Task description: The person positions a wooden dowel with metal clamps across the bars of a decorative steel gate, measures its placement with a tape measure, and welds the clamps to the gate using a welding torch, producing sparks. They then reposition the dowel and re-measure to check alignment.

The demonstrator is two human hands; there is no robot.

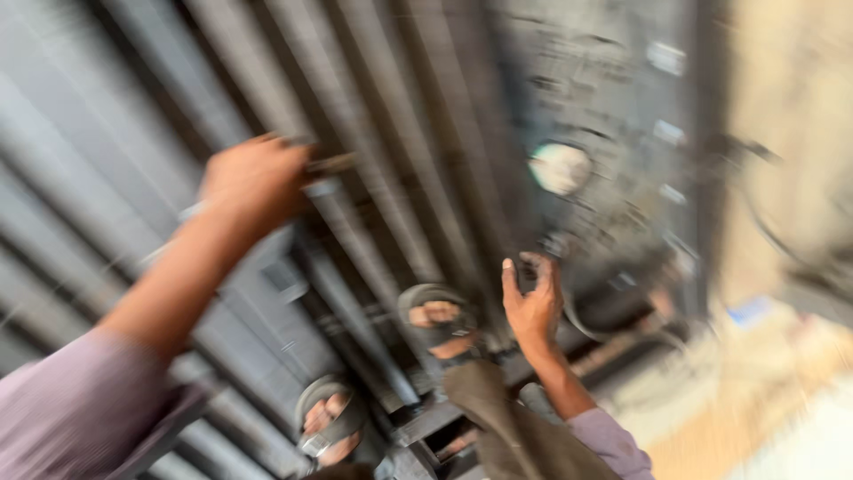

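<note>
Long grey metal bars (373,160) run side by side under the person, whose sandalled feet (435,320) stand among them. The left hand (253,182) is clenched around a thin rod (329,164) lying across the bars. The right hand (533,302) hangs with fingers (508,277) loosely spread, holding nothing, near a dark metal panel (604,133). Footing looks risky: a sandal could slip between bars.

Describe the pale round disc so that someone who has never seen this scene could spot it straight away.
Start at the dark metal panel to the right of the long grey metal bars. The pale round disc sits on its upper middle, above the right hand. It is the only bright, circular patch on that dark surface; blur hides finer detail.
</note>
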